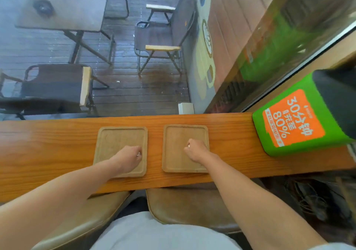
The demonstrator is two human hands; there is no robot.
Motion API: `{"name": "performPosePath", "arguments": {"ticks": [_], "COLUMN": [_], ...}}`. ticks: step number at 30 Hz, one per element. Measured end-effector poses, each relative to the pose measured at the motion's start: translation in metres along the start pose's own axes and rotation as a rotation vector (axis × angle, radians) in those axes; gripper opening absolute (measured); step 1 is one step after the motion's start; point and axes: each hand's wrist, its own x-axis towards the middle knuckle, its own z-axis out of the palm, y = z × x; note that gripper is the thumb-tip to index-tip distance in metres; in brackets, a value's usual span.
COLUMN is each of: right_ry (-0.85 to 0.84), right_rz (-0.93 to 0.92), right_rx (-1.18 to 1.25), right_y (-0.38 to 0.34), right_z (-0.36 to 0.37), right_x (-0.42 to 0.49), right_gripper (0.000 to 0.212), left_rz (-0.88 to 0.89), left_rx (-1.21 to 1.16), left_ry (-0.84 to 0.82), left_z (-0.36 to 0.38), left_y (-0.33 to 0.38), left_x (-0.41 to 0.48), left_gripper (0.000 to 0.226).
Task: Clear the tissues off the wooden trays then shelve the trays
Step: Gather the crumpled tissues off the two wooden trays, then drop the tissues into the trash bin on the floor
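Two wooden trays, left tray at 11 o'clock and right tray at 1 o'clock, lie side by side on the counter, each under a hand, left hand and right hand, whose grip is curled narrow around a small pale scrap, likely tissue being cleared.

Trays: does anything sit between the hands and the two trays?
Nothing visible. The left hand rests closed on the left tray, the right hand on the right tray; a small white bit shows in each grip.

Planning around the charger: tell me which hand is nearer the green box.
Right. The right hand rests closed on the right tray, the one beside the green box. The left hand is on the left tray, farther away.
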Motion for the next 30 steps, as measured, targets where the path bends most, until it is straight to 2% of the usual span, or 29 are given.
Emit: {"name": "performPosePath", "arguments": {"ticks": [3,6,8,12,16,19,22,30], "right_ry": [0.089,0.172,0.232,0.405,0.527,0.638,0.733,0.824], "right_rz": [-0.023,0.014,0.032,0.083,0.177,0.237,0.302,0.385], "right_rx": [0.071,0.105,0.112,0.181,0.214,0.235,0.259,0.374], "right_y": [0.006,0.009,0.013,0.029,0.054,0.080,0.107,0.205], "right_z": [-0.003,0.002,0.009,0.023,0.035,0.045,0.061,0.095], "right_x": [-0.033,-0.070,-0.092,-0.135,-0.182,-0.213,-0.241,-0.309], "right_gripper": [0.024,0.035,0.034,0.027,0.026,0.024,0.020,0.017], "left_rz": [0.130,0.269,0.365,0.524,0.650,0.748,0.857,1.098], "left_rx": [0.114,0.252,0.316,0.345,0.355,0.423,0.543,0.687], "left_ry": [0.013,0.065,0.101,0.079,0.002,0.011,0.016,-0.044], "left_z": [-0.019,-0.038,-0.043,-0.032,0.003,0.033,0.058,0.153], "left_y": [0.024,0.054,0.076,0.116,0.153,0.186,0.219,0.311], "left_x": [-0.003,-0.011,-0.017,-0.030,-0.059,-0.085,-0.111,-0.175], "left_gripper": [0.030,0.041,0.045,0.037,0.036,0.040,0.026,0.022]}}
